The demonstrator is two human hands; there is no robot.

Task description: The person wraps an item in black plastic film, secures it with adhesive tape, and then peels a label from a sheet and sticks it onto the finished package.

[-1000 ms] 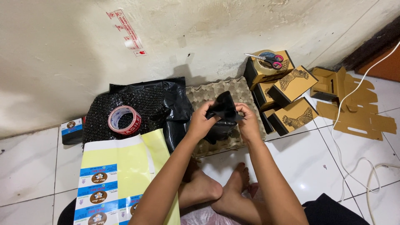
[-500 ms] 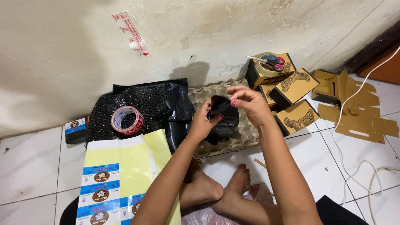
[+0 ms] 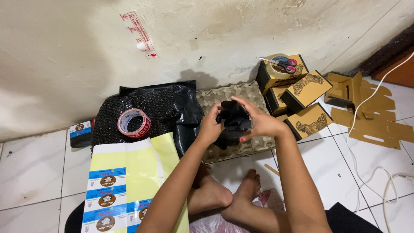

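Since half a second ago both hands have shifted around the black bundle, the right hand dropping from above it to cup its right side and the left hand rising along its left edge. That bundle is a soft, crumpled wad of glossy black plastic, lumpy and creased, held just above a grey moulded pulp egg tray with dimpled cups, which lies on the white tiled floor. Each hand is closed on the bundle, fingers curled and thumbs pressing in, forearms angled up from the bottom of the view. Left of the tray lies a sheet of black bubble wrap with a roll of red-printed tape on it, and yellow label sheets lie below. Stacked tan cardboard boxes stand at right, with scissors on top.
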